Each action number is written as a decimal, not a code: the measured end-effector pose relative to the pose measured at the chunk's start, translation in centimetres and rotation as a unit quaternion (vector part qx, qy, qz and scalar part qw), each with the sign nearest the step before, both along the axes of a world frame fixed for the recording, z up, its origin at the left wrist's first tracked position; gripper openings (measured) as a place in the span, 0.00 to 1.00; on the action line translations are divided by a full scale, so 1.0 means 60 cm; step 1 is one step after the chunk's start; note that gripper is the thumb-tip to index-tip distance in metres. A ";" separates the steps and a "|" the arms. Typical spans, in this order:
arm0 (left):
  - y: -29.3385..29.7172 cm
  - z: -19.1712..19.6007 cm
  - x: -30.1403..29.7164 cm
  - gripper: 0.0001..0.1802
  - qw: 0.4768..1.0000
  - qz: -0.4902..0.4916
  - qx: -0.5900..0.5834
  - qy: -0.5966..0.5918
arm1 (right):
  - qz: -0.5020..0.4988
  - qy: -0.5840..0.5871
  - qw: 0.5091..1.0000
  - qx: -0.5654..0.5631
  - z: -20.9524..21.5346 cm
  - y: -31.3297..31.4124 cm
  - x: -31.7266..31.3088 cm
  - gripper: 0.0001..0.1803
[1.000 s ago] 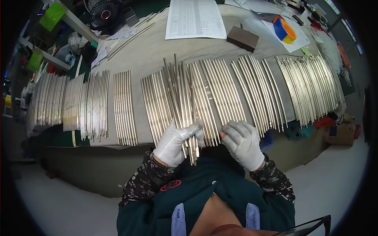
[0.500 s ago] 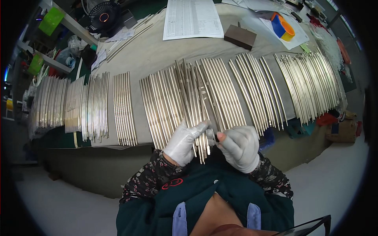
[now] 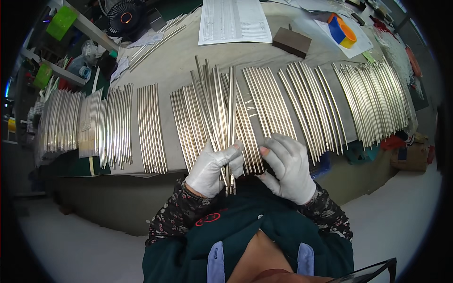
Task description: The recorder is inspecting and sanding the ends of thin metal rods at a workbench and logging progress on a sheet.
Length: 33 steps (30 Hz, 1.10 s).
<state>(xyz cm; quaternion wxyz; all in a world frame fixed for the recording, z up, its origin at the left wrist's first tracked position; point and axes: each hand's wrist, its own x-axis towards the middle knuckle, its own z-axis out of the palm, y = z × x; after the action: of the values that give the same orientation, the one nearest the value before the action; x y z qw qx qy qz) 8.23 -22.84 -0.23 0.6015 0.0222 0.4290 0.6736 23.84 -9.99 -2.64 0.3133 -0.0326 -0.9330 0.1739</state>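
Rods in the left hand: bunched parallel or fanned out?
Fanned out: the rods in the left hand spread apart at their far tips and converge toward its grip.

Soft, fairly even light from above covers the table (image 3: 165,70), and bright glints run along the metal rods (image 3: 370,104). Below the table's front edge lies dim shadow. Fisheye distortion bends lines toward the black rim, where the left-hand clutter (image 3: 34,113) is dark and perhaps slightly unfocused.
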 end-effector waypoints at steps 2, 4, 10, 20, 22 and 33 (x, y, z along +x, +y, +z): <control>-0.008 -0.002 -0.008 0.14 0.998 0.049 0.023 -0.021 | 0.022 -0.170 0.985 0.025 0.022 -0.002 -0.010 0.33; -0.017 -0.012 -0.020 0.16 0.997 0.041 0.060 -0.027 | 0.036 -0.175 0.983 0.033 0.016 -0.005 -0.012 0.34; -0.022 -0.017 -0.018 0.16 0.998 0.057 0.028 -0.028 | 0.000 -0.172 0.985 0.035 0.003 -0.001 -0.009 0.33; -0.008 -0.010 -0.007 0.12 0.997 0.064 -0.028 0.038 | 0.019 0.028 0.998 0.058 -0.018 -0.007 0.001 0.16; -0.005 -0.006 -0.003 0.14 0.991 0.074 -0.082 0.072 | 0.006 0.052 0.997 0.054 0.011 -0.019 -0.007 0.15; 0.003 0.003 0.001 0.14 0.986 0.108 -0.095 0.081 | 0.161 0.028 0.983 0.082 0.029 -0.046 -0.058 0.09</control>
<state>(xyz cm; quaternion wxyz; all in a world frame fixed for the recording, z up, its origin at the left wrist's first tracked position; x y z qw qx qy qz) 8.26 -22.67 -0.05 0.4881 -0.0268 0.5383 0.6865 20.35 -12.76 -0.91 0.3087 0.1490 -0.9281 0.1454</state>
